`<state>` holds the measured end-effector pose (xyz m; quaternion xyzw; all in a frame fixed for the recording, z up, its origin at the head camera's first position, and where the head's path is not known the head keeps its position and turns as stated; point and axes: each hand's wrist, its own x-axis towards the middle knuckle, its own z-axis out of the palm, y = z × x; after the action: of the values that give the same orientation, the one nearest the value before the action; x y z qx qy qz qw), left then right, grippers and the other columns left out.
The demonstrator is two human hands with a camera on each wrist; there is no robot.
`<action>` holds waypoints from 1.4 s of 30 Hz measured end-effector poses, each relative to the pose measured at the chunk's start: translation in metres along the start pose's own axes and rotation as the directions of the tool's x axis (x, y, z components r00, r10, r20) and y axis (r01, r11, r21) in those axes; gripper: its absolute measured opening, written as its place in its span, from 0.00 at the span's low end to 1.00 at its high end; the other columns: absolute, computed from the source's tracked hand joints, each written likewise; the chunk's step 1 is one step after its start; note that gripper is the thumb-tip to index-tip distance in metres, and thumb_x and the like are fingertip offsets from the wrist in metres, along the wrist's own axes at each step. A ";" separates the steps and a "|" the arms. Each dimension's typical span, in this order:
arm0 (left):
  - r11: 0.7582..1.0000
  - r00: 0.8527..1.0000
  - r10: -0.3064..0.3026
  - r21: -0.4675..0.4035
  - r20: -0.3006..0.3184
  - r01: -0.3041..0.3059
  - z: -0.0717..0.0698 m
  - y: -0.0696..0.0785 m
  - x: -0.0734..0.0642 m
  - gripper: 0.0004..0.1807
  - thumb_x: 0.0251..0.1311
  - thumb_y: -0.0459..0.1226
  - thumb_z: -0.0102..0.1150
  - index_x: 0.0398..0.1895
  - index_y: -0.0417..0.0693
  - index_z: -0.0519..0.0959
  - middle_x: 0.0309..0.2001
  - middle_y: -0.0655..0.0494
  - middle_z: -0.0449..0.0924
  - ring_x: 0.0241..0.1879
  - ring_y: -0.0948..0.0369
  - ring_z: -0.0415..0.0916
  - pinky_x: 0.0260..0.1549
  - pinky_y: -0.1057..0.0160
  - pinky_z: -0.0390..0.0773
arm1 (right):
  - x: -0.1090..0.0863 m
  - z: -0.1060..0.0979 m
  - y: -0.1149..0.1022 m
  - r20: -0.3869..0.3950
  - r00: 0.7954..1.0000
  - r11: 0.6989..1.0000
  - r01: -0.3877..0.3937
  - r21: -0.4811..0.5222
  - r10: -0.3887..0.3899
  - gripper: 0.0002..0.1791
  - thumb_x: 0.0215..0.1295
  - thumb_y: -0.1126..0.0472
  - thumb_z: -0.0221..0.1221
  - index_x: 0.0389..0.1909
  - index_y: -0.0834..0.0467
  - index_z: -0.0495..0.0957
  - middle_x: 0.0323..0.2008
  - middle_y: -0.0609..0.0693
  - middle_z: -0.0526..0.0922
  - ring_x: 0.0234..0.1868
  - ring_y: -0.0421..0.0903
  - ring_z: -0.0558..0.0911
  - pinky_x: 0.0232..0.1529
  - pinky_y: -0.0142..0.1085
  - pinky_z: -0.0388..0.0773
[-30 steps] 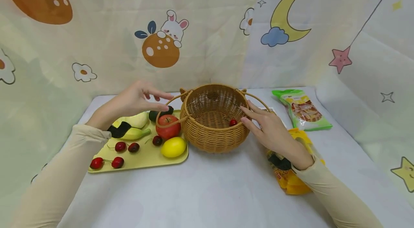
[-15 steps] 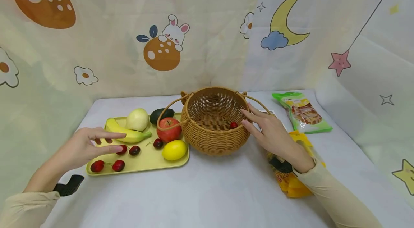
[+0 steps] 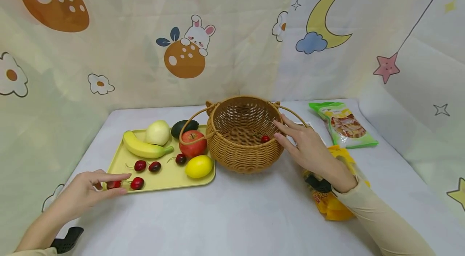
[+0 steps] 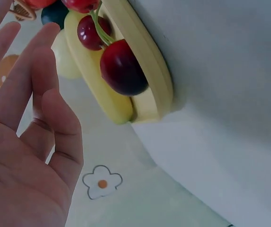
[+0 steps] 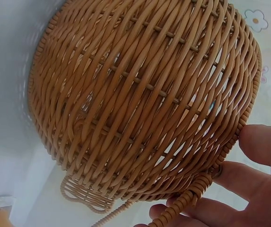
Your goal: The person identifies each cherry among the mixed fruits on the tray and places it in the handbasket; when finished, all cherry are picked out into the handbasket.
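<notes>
My left hand (image 3: 89,189) is beside the front left corner of a yellow tray (image 3: 167,180), thumb and fingers apart with nothing between them. Its fingertips overlap a joined pair of red cherries (image 3: 137,183); the left wrist view shows a dark cherry (image 4: 123,68) at the tray's rim, apart from the fingers. My right hand (image 3: 312,151) rests at the right side of a woven wicker basket (image 3: 243,158). Its thumb (image 5: 258,142) touches the rim, and the other fingers lie by the handle (image 5: 180,205). One cherry (image 3: 265,139) is inside the basket.
Also on the tray are a banana (image 3: 143,147), a pale round fruit (image 3: 158,133), an avocado (image 3: 178,129), a red apple (image 3: 189,149), a lemon (image 3: 199,166) and other cherries (image 3: 154,166). To the right lie a green packet (image 3: 346,124) and an orange packet (image 3: 332,207).
My left hand has moved from the basket's left handle, down and left, to the cherries at the tray's front corner. The right hand has stayed at the basket rim.
</notes>
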<state>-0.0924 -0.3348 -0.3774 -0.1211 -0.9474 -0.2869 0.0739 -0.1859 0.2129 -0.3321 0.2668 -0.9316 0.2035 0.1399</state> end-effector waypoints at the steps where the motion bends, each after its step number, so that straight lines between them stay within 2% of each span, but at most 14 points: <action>1: 1.000 1.000 0.014 -0.005 -0.005 -0.014 0.001 0.001 0.001 0.21 0.47 0.39 0.81 0.48 0.57 0.90 0.24 0.69 0.72 0.28 0.69 0.67 0.27 0.71 0.67 | 0.000 0.000 0.000 0.001 1.000 1.000 0.001 -0.001 -0.001 0.28 0.80 0.49 0.51 0.74 0.56 0.68 0.76 0.63 0.64 0.48 0.63 0.86 0.59 0.59 0.78; 3: 1.000 1.000 0.013 -0.014 0.004 -0.013 0.003 0.004 0.004 0.21 0.47 0.40 0.81 0.48 0.55 0.90 0.23 0.68 0.69 0.26 0.68 0.65 0.23 0.69 0.66 | 0.000 0.001 0.000 0.001 1.000 1.000 0.006 -0.003 -0.006 0.28 0.80 0.49 0.51 0.74 0.56 0.68 0.76 0.63 0.64 0.43 0.61 0.86 0.57 0.58 0.79; 5: 1.000 0.999 -0.013 -0.008 0.030 0.014 0.006 0.006 0.007 0.21 0.49 0.42 0.80 0.49 0.55 0.90 0.23 0.67 0.69 0.26 0.68 0.63 0.22 0.69 0.66 | 0.000 0.001 -0.001 0.004 1.000 1.000 0.008 -0.001 -0.008 0.28 0.80 0.49 0.51 0.74 0.56 0.68 0.77 0.63 0.63 0.42 0.60 0.86 0.56 0.58 0.79; 6: 1.000 0.999 -0.024 -0.005 0.046 0.024 0.007 0.007 0.008 0.21 0.49 0.43 0.80 0.49 0.54 0.90 0.23 0.67 0.70 0.25 0.68 0.63 0.21 0.68 0.66 | 0.001 0.001 -0.001 0.003 1.000 1.000 0.008 0.000 -0.008 0.28 0.80 0.49 0.51 0.74 0.56 0.68 0.76 0.63 0.64 0.45 0.61 0.87 0.57 0.57 0.79; 8: 0.998 0.995 -0.056 0.013 0.083 0.056 0.010 0.008 0.010 0.21 0.51 0.44 0.79 0.51 0.55 0.89 0.24 0.66 0.72 0.26 0.69 0.63 0.22 0.69 0.67 | 0.001 0.001 -0.002 0.001 1.000 1.000 0.010 0.002 -0.010 0.27 0.80 0.49 0.52 0.74 0.56 0.69 0.76 0.63 0.64 0.58 0.64 0.83 0.60 0.59 0.78; 12: 0.997 0.988 -0.072 0.045 0.136 0.067 0.015 0.009 0.012 0.21 0.52 0.45 0.78 0.51 0.55 0.89 0.24 0.65 0.73 0.26 0.70 0.63 0.24 0.69 0.68 | 0.002 0.001 -0.004 0.004 1.000 1.000 0.003 0.007 -0.004 0.27 0.80 0.49 0.52 0.74 0.56 0.69 0.76 0.63 0.64 0.66 0.66 0.77 0.62 0.60 0.76; 14: 0.997 0.988 -0.068 0.057 0.140 0.060 0.017 0.009 0.012 0.20 0.52 0.44 0.78 0.50 0.55 0.90 0.23 0.65 0.72 0.26 0.71 0.63 0.24 0.69 0.67 | 0.002 0.000 -0.004 0.007 1.000 1.000 0.001 0.004 -0.001 0.27 0.80 0.49 0.52 0.74 0.56 0.69 0.76 0.63 0.64 0.67 0.65 0.77 0.62 0.60 0.76; 21: 0.995 0.995 -0.029 0.098 0.092 0.020 0.023 0.006 0.012 0.18 0.50 0.40 0.79 0.47 0.54 0.91 0.24 0.64 0.73 0.25 0.73 0.61 0.23 0.69 0.67 | 0.003 0.000 -0.004 0.004 1.000 1.000 -0.006 0.002 0.006 0.28 0.80 0.49 0.51 0.74 0.56 0.69 0.77 0.62 0.63 0.69 0.65 0.75 0.63 0.60 0.75; 31: 0.992 0.994 -0.067 0.108 0.083 0.058 0.026 0.005 0.013 0.17 0.49 0.40 0.80 0.45 0.55 0.91 0.24 0.60 0.71 0.24 0.72 0.61 0.23 0.69 0.66 | 0.001 0.000 -0.002 -0.005 1.000 1.000 0.002 0.000 -0.002 0.27 0.80 0.49 0.52 0.73 0.57 0.69 0.76 0.64 0.64 0.67 0.66 0.76 0.62 0.60 0.76; 36: 0.990 0.990 -0.100 0.109 0.100 0.089 0.028 0.005 0.013 0.17 0.49 0.41 0.80 0.45 0.57 0.91 0.24 0.60 0.72 0.25 0.71 0.62 0.23 0.69 0.66 | 0.000 0.000 -0.002 -0.001 1.000 1.000 -0.003 -0.001 0.003 0.27 0.80 0.49 0.52 0.74 0.56 0.69 0.76 0.63 0.64 0.65 0.66 0.78 0.60 0.59 0.77; 42: 0.989 0.989 -0.109 0.107 0.096 0.099 0.029 0.005 0.015 0.18 0.48 0.41 0.80 0.46 0.55 0.91 0.24 0.60 0.71 0.24 0.70 0.62 0.23 0.69 0.66 | -0.001 0.000 -0.001 -0.001 1.000 1.000 -0.010 -0.004 0.010 0.27 0.80 0.48 0.52 0.74 0.55 0.69 0.76 0.63 0.64 0.66 0.66 0.77 0.60 0.60 0.77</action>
<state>-0.1079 -0.3116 -0.3957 -0.0819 -0.9684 -0.2350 0.0167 -0.1850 0.2123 -0.3325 0.2620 -0.9332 0.2025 0.1398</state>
